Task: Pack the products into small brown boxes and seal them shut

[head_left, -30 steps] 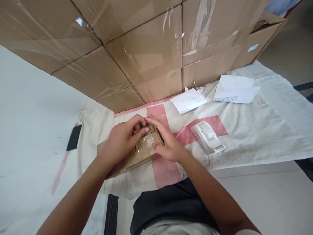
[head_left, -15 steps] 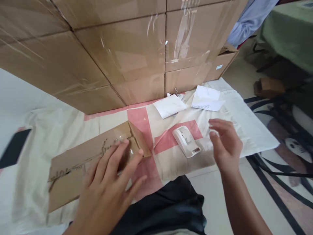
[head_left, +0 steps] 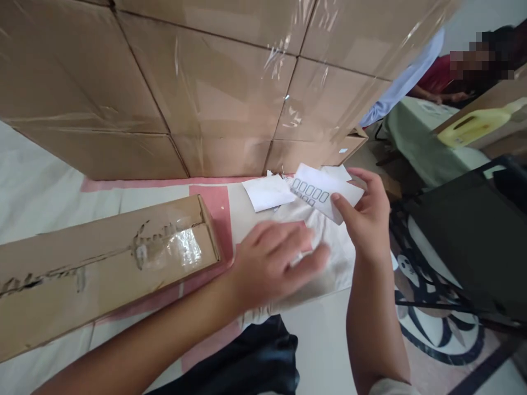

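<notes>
My right hand (head_left: 368, 218) is closed on a white envelope (head_left: 325, 192) printed with a row of small boxes, lifting it off the cloth. My left hand (head_left: 274, 262) hovers over the cloth with its fingers stretched out and empty, covering the spot where the white tape dispenser lay; the dispenser is hidden under it. A long flat cardboard parcel (head_left: 102, 263) with clear tape on its end lies to the left of both hands. A second white paper (head_left: 267, 192) lies just beyond my left hand.
A wall of taped cardboard boxes (head_left: 214, 88) stands right behind the white and pink cloth (head_left: 164, 195). At right are a dark chair frame (head_left: 465, 241), a green-covered table (head_left: 415, 137) and another person at the far right.
My view swung right. The left hand left the parcel and moved right over the dispenser. The right hand reached forward and picked up the envelope.
</notes>
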`<move>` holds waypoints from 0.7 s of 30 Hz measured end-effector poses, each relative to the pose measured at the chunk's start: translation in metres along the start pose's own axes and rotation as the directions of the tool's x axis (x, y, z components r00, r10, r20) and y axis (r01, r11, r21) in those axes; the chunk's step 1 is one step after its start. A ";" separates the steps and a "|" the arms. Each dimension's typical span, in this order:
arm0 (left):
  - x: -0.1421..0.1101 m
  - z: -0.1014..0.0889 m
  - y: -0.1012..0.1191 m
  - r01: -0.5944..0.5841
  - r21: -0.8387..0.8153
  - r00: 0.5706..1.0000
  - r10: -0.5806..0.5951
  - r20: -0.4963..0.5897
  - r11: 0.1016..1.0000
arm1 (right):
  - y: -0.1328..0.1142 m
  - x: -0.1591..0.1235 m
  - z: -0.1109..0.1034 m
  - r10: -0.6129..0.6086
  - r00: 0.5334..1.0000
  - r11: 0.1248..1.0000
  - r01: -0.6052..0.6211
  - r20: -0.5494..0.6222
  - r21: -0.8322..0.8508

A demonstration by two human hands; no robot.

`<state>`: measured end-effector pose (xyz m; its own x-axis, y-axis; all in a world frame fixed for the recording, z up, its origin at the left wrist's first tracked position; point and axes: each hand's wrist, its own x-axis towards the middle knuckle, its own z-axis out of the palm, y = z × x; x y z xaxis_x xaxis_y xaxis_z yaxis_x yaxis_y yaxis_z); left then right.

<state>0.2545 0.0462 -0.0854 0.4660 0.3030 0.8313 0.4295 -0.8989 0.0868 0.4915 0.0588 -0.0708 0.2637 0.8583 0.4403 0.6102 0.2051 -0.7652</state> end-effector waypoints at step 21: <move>0.026 -0.003 -0.042 0.094 -0.171 0.995 -0.090 0.034 0.981 | -0.101 -0.059 0.011 0.042 0.999 0.999 -0.041 -0.026 0.030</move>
<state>0.2461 0.0904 -0.0660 0.4515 0.3930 0.8011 0.3327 -0.9072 0.2575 0.4064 -0.0069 -0.0249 0.3085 0.8537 0.4196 0.5764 0.1832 -0.7964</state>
